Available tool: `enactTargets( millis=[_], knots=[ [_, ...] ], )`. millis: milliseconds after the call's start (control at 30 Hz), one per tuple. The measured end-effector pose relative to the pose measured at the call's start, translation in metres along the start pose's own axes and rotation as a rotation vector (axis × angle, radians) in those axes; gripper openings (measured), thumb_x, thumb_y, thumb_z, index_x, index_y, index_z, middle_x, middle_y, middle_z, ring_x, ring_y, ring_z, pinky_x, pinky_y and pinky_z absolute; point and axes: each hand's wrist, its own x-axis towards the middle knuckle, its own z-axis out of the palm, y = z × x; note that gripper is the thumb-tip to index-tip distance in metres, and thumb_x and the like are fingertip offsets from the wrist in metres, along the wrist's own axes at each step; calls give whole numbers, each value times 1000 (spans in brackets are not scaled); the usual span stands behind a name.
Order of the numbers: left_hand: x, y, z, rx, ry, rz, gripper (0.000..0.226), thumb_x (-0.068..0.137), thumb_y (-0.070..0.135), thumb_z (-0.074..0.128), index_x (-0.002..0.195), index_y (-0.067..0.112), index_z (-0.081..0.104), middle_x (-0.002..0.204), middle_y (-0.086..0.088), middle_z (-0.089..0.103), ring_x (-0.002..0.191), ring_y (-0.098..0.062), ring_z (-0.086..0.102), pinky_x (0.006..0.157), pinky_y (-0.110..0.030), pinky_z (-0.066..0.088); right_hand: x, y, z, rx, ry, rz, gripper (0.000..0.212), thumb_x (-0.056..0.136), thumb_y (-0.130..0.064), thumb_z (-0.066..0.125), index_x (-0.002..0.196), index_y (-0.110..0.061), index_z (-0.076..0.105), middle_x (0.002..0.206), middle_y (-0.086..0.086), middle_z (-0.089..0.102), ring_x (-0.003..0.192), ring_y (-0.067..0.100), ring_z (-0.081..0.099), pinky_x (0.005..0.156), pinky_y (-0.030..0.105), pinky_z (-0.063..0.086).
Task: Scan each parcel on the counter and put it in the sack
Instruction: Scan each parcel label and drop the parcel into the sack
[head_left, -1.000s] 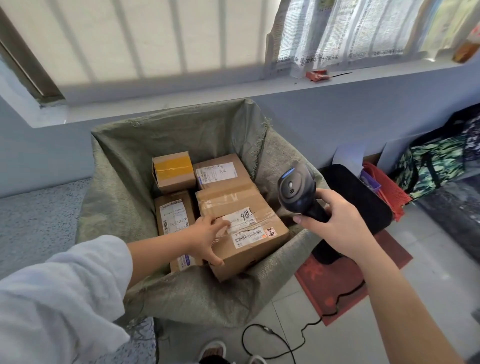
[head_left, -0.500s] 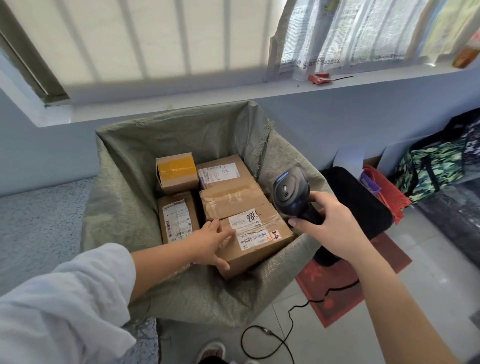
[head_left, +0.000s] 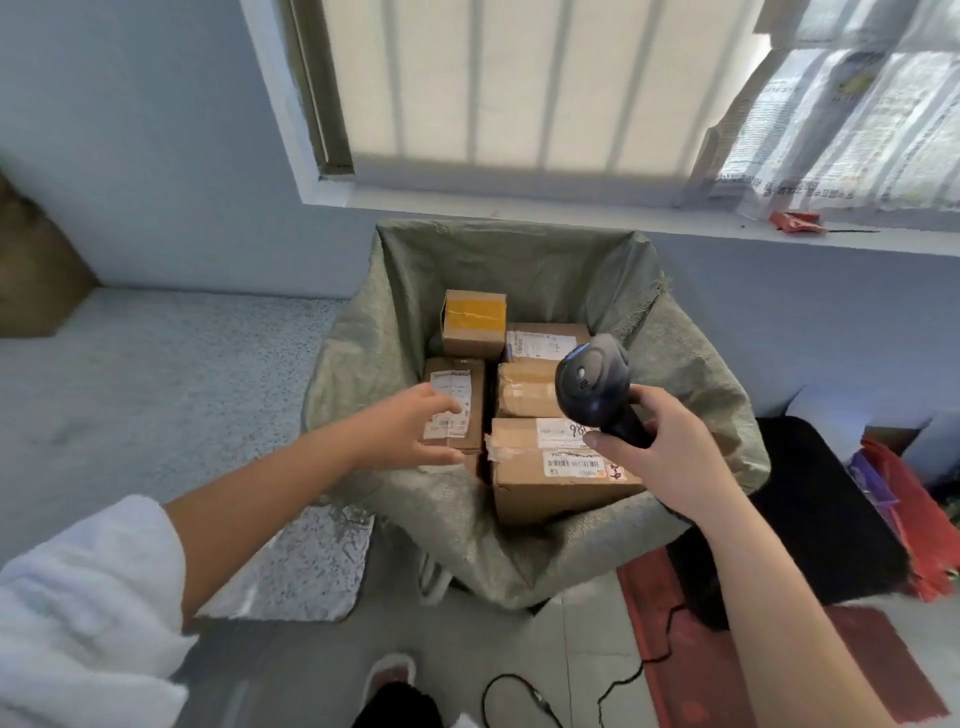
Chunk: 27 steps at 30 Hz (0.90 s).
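A grey-green woven sack (head_left: 395, 332) stands open below the window, with several brown cardboard parcels inside. The nearest parcel (head_left: 545, 488) bears a barcode label and lies at the front right. A smaller labelled parcel (head_left: 460, 384) sits to its left, and a box with yellow tape (head_left: 475, 322) lies at the back. My left hand (head_left: 410, 431) hovers over the sack's front left with fingers apart, holding nothing. My right hand (head_left: 670, 452) grips a black barcode scanner (head_left: 592, 384) above the nearest parcel.
A speckled grey counter (head_left: 156, 395) runs to the left of the sack. A brown box (head_left: 36, 270) stands at its far left end. The scanner's cable (head_left: 524, 696) trails on the tiled floor. A black seat (head_left: 810, 499) and red bags (head_left: 914, 519) stand on the right.
My left hand has let go of the nearest parcel and drawn back to the left with fingers spread. The parcel now rests in the sack. The view has swung to the left.
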Motion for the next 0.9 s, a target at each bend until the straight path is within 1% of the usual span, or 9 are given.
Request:
enactTargets(
  millis=[100,200,333,400,467,567,667,767,900],
  knots=[
    [-34,-9,-7,7,121,-67,68,82,48,62,141,23,37,142,3,37,124,-11,41,102,-25,36,0,-19,13,4,-62,-49,47,76,-30,74,117,-16,55,104,-3,55,95,15,51,76,22,34],
    [-71,-22,-8,25,229,-122,68,82,51,61,140,25,37,137,5,39,115,-7,43,98,-26,40,2,-42,29,-27,-113,-130,44,75,-33,74,112,-20,56,99,-5,55,94,17,53,73,22,36],
    [-118,-47,-6,32,324,-208,66,84,52,60,140,25,38,134,7,39,116,-9,44,95,-29,43,0,-81,55,-43,-211,-237,38,77,-32,72,108,-27,51,95,-10,52,81,2,48,61,3,35],
    [-142,-61,-5,40,369,-241,66,84,53,59,140,24,39,134,8,40,118,-8,42,94,-26,42,-2,-102,73,-22,-255,-261,42,77,-34,73,112,-27,51,102,-9,53,87,5,51,65,6,34],
    [-170,-78,-4,39,403,-278,64,85,52,58,139,24,38,134,9,39,118,-6,42,92,-22,40,-5,-123,96,-3,-292,-286,46,76,-33,74,115,-24,53,107,-7,55,93,9,51,72,15,36],
    [-220,-109,1,27,456,-356,63,84,52,59,138,24,40,133,9,40,116,-7,44,89,-17,38,-15,-159,134,15,-318,-332,44,74,-32,75,112,-25,54,106,-7,55,92,9,50,69,12,35],
    [-274,-145,2,62,495,-436,65,84,52,59,138,21,41,137,6,40,123,-11,41,100,-28,40,-31,-196,173,4,-335,-351,50,74,-35,75,118,-23,54,108,-9,53,94,8,49,77,20,36],
    [-327,-183,-2,90,474,-520,66,86,55,54,141,24,36,141,8,35,127,-9,36,101,-29,39,-47,-234,212,20,-354,-355,49,75,-34,74,118,-24,54,103,-14,49,90,6,47,72,18,35],
    [-392,-227,-4,81,481,-595,82,75,72,40,142,24,36,138,7,36,125,-9,37,102,-27,38,-66,-281,256,51,-379,-363,45,75,-32,75,114,-26,54,98,-14,51,86,7,49,74,22,36]
  ],
)
